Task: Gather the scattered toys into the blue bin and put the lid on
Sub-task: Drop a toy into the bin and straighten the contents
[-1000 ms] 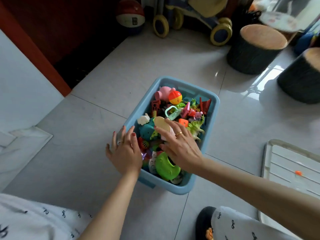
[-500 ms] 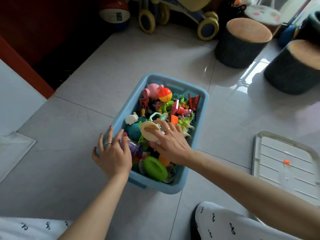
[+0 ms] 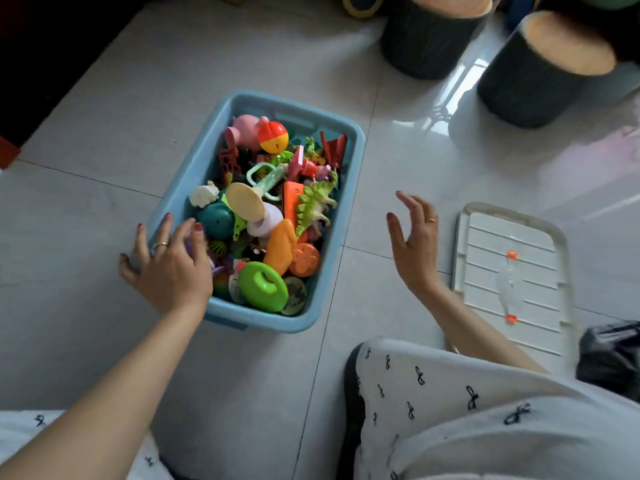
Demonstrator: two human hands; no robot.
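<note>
The blue bin [image 3: 337, 216] stands on the tiled floor, heaped with several toys: a green ring [image 3: 264, 285], a green dinosaur [image 3: 317, 199], a red-and-yellow ball [image 3: 273, 136], a pink pig [image 3: 246, 128]. My left hand [image 3: 166, 268] rests on the bin's near-left rim, fingers spread over the edge and onto the toys. My right hand [image 3: 414, 242] hovers open above the floor between the bin and the white lid [image 3: 510, 275], holding nothing. The lid lies flat on the floor at the right.
Two dark round stools [image 3: 429, 39] [image 3: 540, 74] with tan tops stand at the back right. A dark bag [image 3: 609, 355] lies beside the lid's near corner. My knee in patterned white cloth [image 3: 450, 403] fills the lower right.
My right hand has left the toys in the bin and swung right toward the lid, now empty. My left hand stays on the bin's rim. The view has tilted down and right.
</note>
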